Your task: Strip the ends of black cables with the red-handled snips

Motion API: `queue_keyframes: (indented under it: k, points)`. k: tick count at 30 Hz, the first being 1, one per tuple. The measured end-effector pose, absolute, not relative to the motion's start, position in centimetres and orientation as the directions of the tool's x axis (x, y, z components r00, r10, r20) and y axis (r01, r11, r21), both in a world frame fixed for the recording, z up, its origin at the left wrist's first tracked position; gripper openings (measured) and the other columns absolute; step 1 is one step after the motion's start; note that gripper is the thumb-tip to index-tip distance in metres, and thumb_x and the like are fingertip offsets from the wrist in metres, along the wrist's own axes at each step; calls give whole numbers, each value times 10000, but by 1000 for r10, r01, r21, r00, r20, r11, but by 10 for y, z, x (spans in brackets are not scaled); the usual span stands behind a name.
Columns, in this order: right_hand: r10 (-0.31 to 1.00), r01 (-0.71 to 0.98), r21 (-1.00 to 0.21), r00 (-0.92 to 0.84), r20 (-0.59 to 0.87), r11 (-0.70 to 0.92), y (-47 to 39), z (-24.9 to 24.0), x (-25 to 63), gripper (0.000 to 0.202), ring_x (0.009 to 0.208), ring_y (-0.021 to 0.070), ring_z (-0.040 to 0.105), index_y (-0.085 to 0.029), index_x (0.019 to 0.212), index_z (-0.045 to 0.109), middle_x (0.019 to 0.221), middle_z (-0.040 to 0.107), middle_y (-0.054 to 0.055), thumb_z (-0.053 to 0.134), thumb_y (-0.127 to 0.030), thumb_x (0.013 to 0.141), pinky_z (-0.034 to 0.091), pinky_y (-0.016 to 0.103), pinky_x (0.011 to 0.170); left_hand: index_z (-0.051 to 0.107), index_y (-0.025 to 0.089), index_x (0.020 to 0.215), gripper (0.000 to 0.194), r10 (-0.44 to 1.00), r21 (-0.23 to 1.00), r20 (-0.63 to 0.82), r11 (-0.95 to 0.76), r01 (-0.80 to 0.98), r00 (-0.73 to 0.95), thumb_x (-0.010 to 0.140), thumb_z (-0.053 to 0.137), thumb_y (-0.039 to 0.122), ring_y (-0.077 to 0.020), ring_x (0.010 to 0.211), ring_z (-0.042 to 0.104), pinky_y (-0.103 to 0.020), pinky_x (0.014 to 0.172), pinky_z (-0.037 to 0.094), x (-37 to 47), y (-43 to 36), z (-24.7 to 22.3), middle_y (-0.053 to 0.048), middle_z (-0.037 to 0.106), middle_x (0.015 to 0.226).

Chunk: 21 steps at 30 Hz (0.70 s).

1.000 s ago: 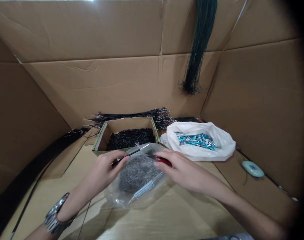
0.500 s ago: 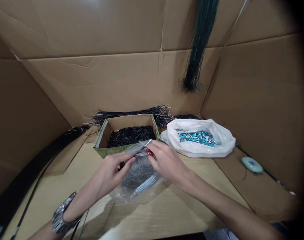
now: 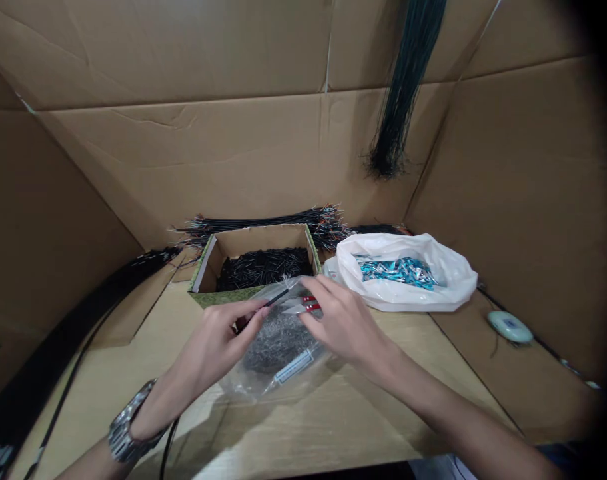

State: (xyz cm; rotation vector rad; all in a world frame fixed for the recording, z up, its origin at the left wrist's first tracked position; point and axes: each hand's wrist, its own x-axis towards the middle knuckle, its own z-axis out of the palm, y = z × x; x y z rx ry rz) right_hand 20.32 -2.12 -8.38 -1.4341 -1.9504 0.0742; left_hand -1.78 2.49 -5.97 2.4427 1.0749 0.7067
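Note:
Pinched in my left hand is a black cable, its frayed end of fine wires pointing up and right. My right hand has its fingers closed around a small red-handled tool with pale tips pointing left, a little apart from the cable. Beneath both hands lies a clear plastic bag of fine grey strands, with a white label on it. Just behind stands an open cardboard box with many short black pieces inside.
A white bag of blue and silver pieces is at the right. Black cable bundles lie behind the box, with more cables at the left. Dark strands hang above. A pale green oval object lies far right.
My right hand with the red tool has moved slightly right, away from the cable end, which now shows free with its wires spread. The view has shifted a little.

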Motion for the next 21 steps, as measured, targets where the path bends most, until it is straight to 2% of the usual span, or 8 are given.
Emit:
queue_keyframes:
  k: [3,7,9,12,15,17,19,21]
  points:
    - [852,761,-495,-141,505,420,-18,-83,204,397,1027,258,632,-116,1253,622,1135,666,139,550,-85,864,517,402,886,776,206,1115,304,760,540,276,-629,559,589,998,559,383,-159,639,694,-209,518,505,-16,23,-60,-23,818,925]
    - [838,661,-570,-171,519,488,-8,-88,202,351,922,173,648,-157,1080,715,1006,700,64,476,1,875,515,294,829,771,193,1113,320,760,548,254,-623,558,599,1002,539,383,-152,645,679,-201,531,499,-14,23,-62,-14,805,867]
    - [836,627,-595,-178,519,503,-6,-89,200,343,880,158,645,-159,1060,732,952,698,51,472,-6,896,510,274,808,771,176,1102,342,763,539,236,-618,573,601,1006,524,392,-146,609,656,-202,522,485,-13,23,-62,-10,785,786]
    - [855,621,-629,-138,500,468,-11,-84,201,394,947,195,637,-141,1294,645,1055,683,90,538,-90,918,504,329,867,765,160,1102,374,776,516,215,-606,605,593,1011,508,416,-138,537,602,-207,485,436,-15,25,-62,11,725,642]
    - [909,646,-666,-109,403,373,-25,-74,210,490,1041,233,610,-149,1449,506,1158,629,122,564,-255,974,471,391,934,765,159,1096,390,789,495,196,-592,635,583,1012,504,436,-134,530,576,-219,500,420,-20,28,-60,6,723,656]
    - [941,660,-677,-155,301,326,-35,-69,219,338,1020,220,606,-184,1319,611,1101,628,90,526,-284,1008,458,371,906,767,167,1078,394,783,476,178,-598,645,596,1018,491,442,-131,540,568,-225,516,418,-23,29,-60,-1,742,715]
    - [951,672,-674,-211,224,308,-42,-65,226,199,941,193,607,-201,1056,698,987,628,49,505,-199,1004,448,332,827,764,174,1042,395,768,458,160,-614,643,620,1026,472,441,-124,537,552,-225,507,403,-25,29,-61,-1,749,752]
    - [957,692,-661,-224,186,290,-47,-64,230,205,877,184,601,-200,871,682,898,614,28,518,-170,989,431,314,772,756,171,998,399,755,449,159,-630,634,637,1033,456,432,-119,519,531,-225,487,382,-26,28,-63,3,740,744]
